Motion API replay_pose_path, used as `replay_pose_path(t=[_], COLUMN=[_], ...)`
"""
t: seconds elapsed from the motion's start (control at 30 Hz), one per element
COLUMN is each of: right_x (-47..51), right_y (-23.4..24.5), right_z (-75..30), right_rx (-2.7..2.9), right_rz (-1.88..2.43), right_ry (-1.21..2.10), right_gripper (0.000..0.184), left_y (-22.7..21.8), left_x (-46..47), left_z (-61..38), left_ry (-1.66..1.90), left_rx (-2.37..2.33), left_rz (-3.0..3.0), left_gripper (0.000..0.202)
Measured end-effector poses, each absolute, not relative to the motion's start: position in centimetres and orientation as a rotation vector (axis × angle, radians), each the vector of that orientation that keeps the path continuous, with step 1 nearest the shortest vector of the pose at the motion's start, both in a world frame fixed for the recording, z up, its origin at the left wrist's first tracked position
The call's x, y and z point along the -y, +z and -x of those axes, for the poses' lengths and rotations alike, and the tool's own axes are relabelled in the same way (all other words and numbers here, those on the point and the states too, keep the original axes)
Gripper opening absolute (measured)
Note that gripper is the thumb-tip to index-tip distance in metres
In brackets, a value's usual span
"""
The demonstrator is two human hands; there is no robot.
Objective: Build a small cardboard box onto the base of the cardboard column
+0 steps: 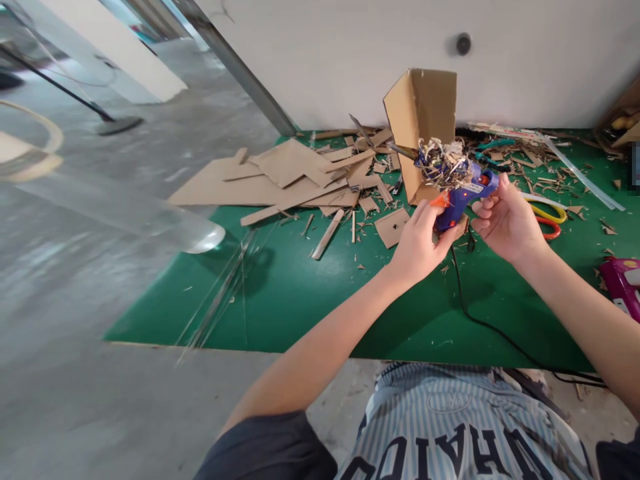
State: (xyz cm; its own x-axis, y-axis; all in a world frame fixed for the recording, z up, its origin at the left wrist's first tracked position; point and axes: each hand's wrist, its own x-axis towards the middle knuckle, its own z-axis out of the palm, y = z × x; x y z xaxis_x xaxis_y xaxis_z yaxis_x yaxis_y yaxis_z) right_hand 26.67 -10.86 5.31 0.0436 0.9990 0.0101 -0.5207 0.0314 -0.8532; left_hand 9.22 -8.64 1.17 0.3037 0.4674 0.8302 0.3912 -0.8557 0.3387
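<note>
A blue hot glue gun (455,208) with an orange trigger is raised over the green table, its nozzle toward the left. My left hand (419,241) is closed round its handle. Shreds of cardboard and glue strands (444,162) are clumped over the front of its body. At the back end of the gun is my right hand (513,220), thumb and fingers curled together; whatever they pinch is too small to make out. Behind the gun stands a folded piece of cardboard (436,110) with upright walls. A black cord (463,300) hangs from the handle.
Cardboard sheets and scraps (290,170) cover the back of the green table (300,300). Scissors with yellow and red handles (553,217) lie right of my hands. A magenta tool (621,283) sits at the right edge. Clear strips (583,170) lie at back right.
</note>
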Motion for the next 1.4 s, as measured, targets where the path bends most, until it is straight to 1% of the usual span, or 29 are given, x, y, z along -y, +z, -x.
replay_pose_path(t=[0.17,0.3,0.43,0.57,0.63,0.7,0.77,0.83,0.87,0.93,1.0,1.07,1.27,1.4], right_x=[10.7,11.0,11.0,10.7,10.5,10.4,10.4,10.5,10.6,10.9,11.3,11.6,11.8,11.8], right_y=[4.8,4.5,4.0,4.4,4.7,4.7,4.2,3.3,2.9,2.1,1.7,1.4,0.7,0.6], right_z=[-26.9,-26.4,-26.4,-28.0,-29.3,-30.5,-31.5,-32.0,-32.1,-32.1,-31.9,-31.8,-31.6,-31.3], right_rx=[1.023,1.285,1.282,1.245,1.206,1.18,1.173,1.159,1.144,1.113,1.094,1.081,1.03,1.101], right_rz=[0.748,0.739,0.786,0.811,0.841,0.874,0.912,0.972,1.003,1.045,1.062,1.077,1.112,1.1], right_ry=[1.352,1.326,1.305,1.207,1.138,1.077,1.024,0.983,0.973,0.971,0.979,0.978,0.989,0.949], right_gripper=[0.053,0.056,0.046,0.044,0.043,0.041,0.041,0.042,0.043,0.044,0.042,0.039,0.035,0.034], left_y=[1.2,1.2,1.2,1.7,1.8,1.7,1.1,0.5,0.2,-0.2,-0.4,-0.3,-0.1,-1.0], left_x=[8.7,9.1,9.5,9.3,9.0,8.4,7.9,7.6,7.5,7.5,7.6,7.7,7.2,6.4], left_z=[-9.4,-9.4,-9.4,-8.4,-7.4,-6.3,-5.3,-4.8,-4.8,-4.9,-5.1,-5.1,-4.4,-4.2], left_ry=[1.604,1.507,1.485,1.485,1.484,1.402,1.208,1.006,0.935,0.861,0.86,0.895,0.975,1.044], left_rx=[-0.837,-0.82,-0.772,-0.84,-0.941,-1.042,-1.113,-1.14,-1.144,-1.147,-1.141,-1.115,-0.95,-0.862], left_rz=[-2.338,-2.331,-2.515,-2.633,-2.601,-2.559,-2.515,-2.466,-2.447,-2.406,-2.369,-2.369,-2.523,-2.369], left_gripper=[0.024,0.023,0.027,0.044,0.056,0.078,0.101,0.115,0.116,0.111,0.101,0.096,0.096,0.097])
